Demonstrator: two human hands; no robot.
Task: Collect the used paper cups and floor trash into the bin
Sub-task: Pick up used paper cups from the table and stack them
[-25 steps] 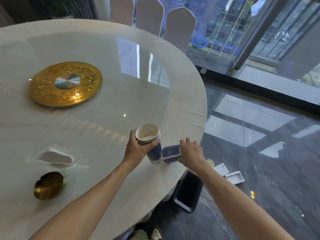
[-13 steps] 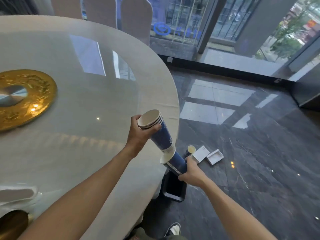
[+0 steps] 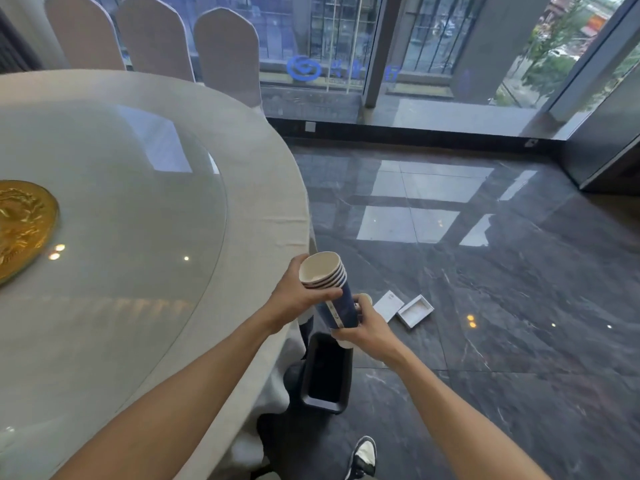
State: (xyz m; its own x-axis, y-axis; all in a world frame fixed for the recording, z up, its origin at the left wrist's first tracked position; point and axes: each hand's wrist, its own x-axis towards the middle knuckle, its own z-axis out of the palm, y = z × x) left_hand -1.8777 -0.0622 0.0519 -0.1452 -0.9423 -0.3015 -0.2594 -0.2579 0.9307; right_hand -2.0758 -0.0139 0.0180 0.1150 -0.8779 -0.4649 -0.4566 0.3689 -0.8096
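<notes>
— So, where do the cups sit against the edges?

— I see the stack of paper cups (image 3: 330,292) held tilted in the air, just past the rim of the round surface (image 3: 263,188), above the dark bin (image 3: 327,370) that stands on the floor (image 3: 519,306) against the hanging tablecloth. My left hand (image 3: 294,296) wraps its fingers round the upper end of the stack, near the open mouth; my right hand (image 3: 363,327) curls its fingers round the lower end. Both hands hold it firmly.

— How much room is there to move?

— Right of the bin the dark polished floor lies open as far as the glass wall. Leftward the surface edge is close to my left wrist.

— Counts?

— One stack; I make out about five rims at the mouth, though the exact number is hard to tell. One bin. Two pale flat pieces of trash on the floor: a white card (image 3: 389,304) and a shallow box tray (image 3: 415,310), just beside each other, beyond my right hand. Three covered chairs (image 3: 225,50) stand behind the surface. One gold disc (image 3: 20,226) lies on the glass top.
</notes>
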